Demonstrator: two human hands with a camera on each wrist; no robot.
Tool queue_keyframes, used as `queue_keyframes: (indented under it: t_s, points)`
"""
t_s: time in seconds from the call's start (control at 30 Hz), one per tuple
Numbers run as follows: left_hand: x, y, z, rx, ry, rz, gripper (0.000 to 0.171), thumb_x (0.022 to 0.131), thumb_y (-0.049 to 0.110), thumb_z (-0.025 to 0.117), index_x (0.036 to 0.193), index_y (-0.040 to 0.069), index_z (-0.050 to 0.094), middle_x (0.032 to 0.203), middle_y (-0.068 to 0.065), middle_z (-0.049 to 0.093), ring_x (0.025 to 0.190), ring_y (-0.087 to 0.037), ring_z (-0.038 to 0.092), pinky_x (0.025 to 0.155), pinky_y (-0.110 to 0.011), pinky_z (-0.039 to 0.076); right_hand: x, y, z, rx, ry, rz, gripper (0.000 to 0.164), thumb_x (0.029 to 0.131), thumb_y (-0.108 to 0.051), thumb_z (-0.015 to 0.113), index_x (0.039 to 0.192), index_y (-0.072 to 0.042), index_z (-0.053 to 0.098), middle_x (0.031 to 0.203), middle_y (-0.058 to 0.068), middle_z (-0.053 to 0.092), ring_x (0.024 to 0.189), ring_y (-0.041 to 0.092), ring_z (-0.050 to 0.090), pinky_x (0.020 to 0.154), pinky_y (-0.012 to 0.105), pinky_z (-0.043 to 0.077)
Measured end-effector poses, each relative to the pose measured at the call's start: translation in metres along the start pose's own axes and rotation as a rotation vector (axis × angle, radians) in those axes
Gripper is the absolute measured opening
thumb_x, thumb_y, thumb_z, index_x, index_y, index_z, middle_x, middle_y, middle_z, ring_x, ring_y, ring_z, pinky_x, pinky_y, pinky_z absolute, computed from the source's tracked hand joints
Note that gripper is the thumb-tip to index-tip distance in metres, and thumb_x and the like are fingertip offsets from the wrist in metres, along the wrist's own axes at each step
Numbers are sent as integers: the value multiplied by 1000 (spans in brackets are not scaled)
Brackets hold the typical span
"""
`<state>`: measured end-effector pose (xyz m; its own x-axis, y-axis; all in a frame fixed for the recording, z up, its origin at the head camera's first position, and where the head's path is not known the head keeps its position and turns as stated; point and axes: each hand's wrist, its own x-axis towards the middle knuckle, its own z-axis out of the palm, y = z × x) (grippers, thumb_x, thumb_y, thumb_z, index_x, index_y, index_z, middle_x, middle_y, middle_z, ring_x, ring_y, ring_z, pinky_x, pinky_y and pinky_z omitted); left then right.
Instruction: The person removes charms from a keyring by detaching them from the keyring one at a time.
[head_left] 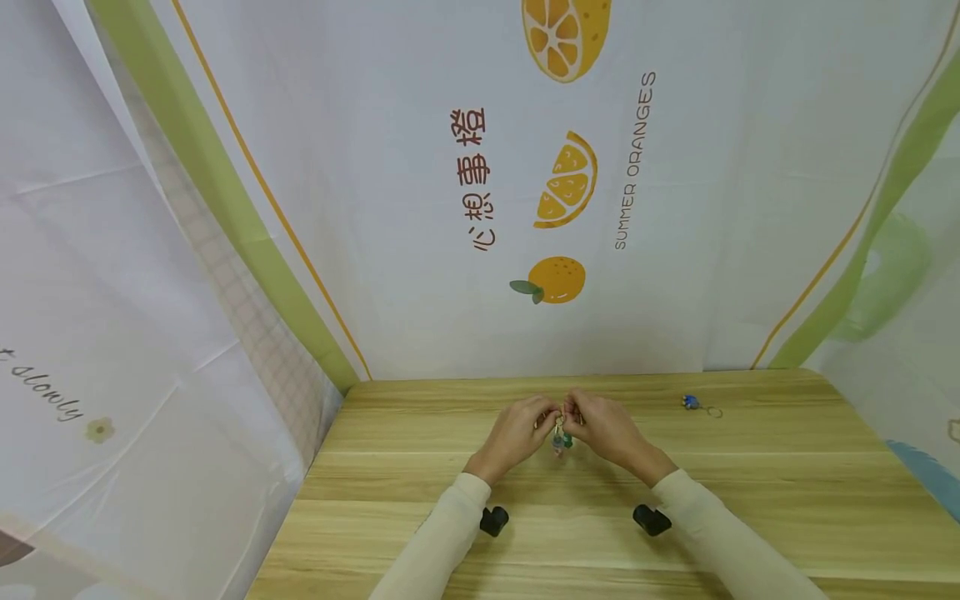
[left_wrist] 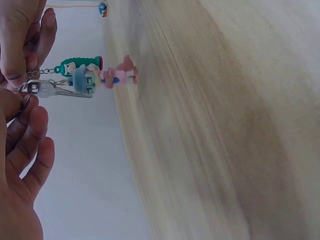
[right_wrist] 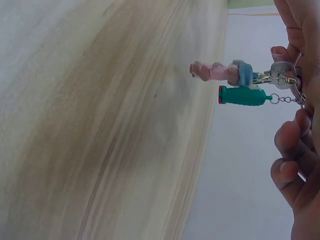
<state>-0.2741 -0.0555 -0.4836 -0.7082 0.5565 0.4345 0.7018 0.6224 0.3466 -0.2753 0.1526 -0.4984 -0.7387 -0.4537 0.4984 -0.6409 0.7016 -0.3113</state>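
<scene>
In the head view my left hand (head_left: pixel 517 427) and right hand (head_left: pixel 604 427) meet above the table, pinching a metal key ring (left_wrist: pixel 26 102) between them. From the ring hang silver keys (left_wrist: pixel 46 89), whose blades lie partly behind the charms. A green charm with a red base (right_wrist: pixel 242 95) dangles on a short chain. Beside it hangs a small pink figurine charm (right_wrist: pixel 218 71) with a blue-grey hat. The thumb and index finger of my left hand (left_wrist: pixel 22 165) grip the ring's edge, its other fingers loosely bent. Fingertips partly hide the ring.
A blue charm with its own ring (head_left: pixel 691 402) lies on the wooden table (head_left: pixel 787 467) to the right. Two black objects (head_left: pixel 651 520) show by the wrists. A white printed cloth (head_left: pixel 420 317) hangs behind the table's back edge.
</scene>
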Motion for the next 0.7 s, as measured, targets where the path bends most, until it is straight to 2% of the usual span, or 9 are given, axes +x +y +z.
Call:
queue_keyframes:
  t_s: [0.23,0.5,0.7]
  points:
    - [0,-3,1,2,3,-5,19,109,19,63,117,10,78,112,-3,78,88,-10,71,74,-16,55,0,0,-3,40,-50,-32,14,97,-4,67,94,-13,58,74,-9,53,60,-3,37,54,18,34]
    - [-1,-6,1,-11,30,-8,18,109,17,63,115,9,77,109,-3,78,84,-10,70,71,-16,54,0,2,-3,69,-48,-89,11,100,-2,68,100,-11,61,80,-7,58,64,-4,41,56,18,40]
    - [-1,-9,2,-14,69,-15,17,109,18,63,111,8,77,98,-2,76,74,-5,63,65,-14,49,-1,1,-4,96,-54,-8,4,106,-13,66,109,-10,65,91,-2,69,66,-3,50,58,19,46]
